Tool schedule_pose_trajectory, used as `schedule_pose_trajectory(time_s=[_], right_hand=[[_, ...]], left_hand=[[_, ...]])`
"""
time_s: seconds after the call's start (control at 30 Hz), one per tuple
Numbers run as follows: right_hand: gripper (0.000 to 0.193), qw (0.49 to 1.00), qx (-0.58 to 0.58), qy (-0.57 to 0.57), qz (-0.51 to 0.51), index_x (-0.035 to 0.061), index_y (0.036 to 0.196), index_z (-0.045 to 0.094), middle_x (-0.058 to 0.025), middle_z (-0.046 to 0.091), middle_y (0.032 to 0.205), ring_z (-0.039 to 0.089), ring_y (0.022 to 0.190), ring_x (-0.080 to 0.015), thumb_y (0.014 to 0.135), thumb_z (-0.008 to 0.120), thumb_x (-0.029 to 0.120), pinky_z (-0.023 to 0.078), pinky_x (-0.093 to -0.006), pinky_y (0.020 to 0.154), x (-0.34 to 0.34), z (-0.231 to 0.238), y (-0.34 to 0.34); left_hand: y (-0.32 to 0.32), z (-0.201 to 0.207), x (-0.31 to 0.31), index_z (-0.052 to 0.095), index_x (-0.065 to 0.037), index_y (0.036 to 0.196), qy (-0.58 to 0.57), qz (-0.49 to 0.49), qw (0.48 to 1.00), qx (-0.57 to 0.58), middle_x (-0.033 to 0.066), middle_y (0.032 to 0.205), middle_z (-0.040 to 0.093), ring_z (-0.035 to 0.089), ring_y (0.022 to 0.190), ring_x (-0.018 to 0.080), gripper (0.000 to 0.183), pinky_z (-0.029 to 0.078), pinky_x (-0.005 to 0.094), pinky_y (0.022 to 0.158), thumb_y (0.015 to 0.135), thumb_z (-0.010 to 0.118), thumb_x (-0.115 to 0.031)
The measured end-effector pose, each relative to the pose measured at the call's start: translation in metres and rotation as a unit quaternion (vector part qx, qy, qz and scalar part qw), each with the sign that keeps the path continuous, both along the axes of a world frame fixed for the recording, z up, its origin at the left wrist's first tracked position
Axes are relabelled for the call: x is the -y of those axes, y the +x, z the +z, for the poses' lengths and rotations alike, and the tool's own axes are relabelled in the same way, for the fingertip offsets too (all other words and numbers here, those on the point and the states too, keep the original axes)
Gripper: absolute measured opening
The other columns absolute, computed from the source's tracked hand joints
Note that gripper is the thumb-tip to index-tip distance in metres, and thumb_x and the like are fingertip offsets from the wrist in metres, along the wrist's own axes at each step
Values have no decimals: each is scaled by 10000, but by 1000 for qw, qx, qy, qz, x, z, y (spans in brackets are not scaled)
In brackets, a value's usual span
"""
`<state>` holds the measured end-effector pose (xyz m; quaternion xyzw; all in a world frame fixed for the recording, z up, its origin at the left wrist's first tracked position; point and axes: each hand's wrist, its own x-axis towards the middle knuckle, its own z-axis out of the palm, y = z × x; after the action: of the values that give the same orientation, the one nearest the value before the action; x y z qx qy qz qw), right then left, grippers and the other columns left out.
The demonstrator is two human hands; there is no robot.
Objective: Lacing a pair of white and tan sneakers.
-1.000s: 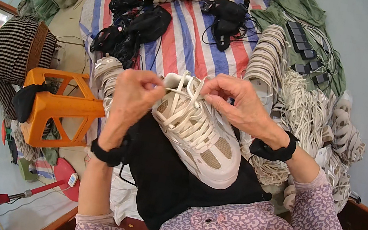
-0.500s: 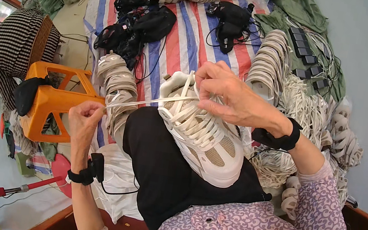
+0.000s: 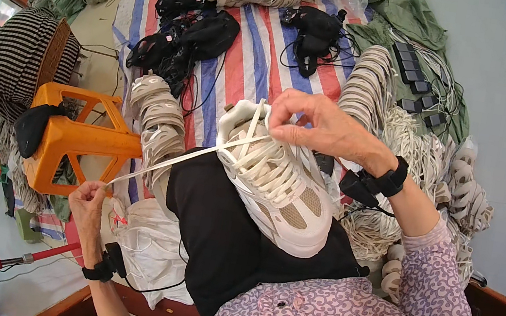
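Observation:
A white sneaker (image 3: 301,228) with beige mesh panels rests on my black-clad lap, its toe toward me and slightly right. Its cream shoelace (image 3: 176,159) is threaded criss-cross, and one long end stretches taut down to the left. My left hand (image 3: 87,201) pinches the tip of that end, well away from the shoe. Over the sneaker's collar, my right hand (image 3: 318,125) is closed, thumb against forefinger, on the lace near the top eyelets. Another short lace end stands up beside the tongue. Both wrists wear black straps with small devices.
An orange plastic stool (image 3: 80,144) stands at left with a black cap on it. Stacked beige shoe uppers (image 3: 157,113) lie beyond my knee, with another stack (image 3: 370,87) at right. Bundled laces (image 3: 404,142) lie at right. Black bags and cables (image 3: 209,35) rest on the striped sheet.
My left hand has moved down and left, drawing out a longer stretch of lace. The right hand has stayed near the shoe's collar, with only a slight shift.

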<state>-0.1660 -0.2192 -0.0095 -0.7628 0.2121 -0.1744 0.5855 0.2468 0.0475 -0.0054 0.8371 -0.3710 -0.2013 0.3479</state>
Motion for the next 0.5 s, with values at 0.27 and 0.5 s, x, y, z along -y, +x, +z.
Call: schedule_pose_trajectory(time_s=[0.27, 0.5], right_hand=[[124, 985, 32, 139, -93, 26, 1012, 691, 32, 628, 815, 535, 690, -26, 953, 649, 126, 459, -204, 614, -14, -3, -22], [173, 999, 38, -16, -35, 17, 1075, 694, -32, 636, 986, 570, 898, -126, 905, 671, 37, 461, -275, 799, -16, 4, -15]], left_hand=[[-93, 14, 54, 719, -35, 1082, -67, -101, 993, 2, -74, 638, 499, 424, 571, 24, 203, 334, 213, 518, 894, 642, -35], [-206, 35, 114, 709, -36, 1023, -67, -294, 953, 32, 47, 592, 544, 500, 499, 137, 170, 401, 301, 497, 854, 686, -39]])
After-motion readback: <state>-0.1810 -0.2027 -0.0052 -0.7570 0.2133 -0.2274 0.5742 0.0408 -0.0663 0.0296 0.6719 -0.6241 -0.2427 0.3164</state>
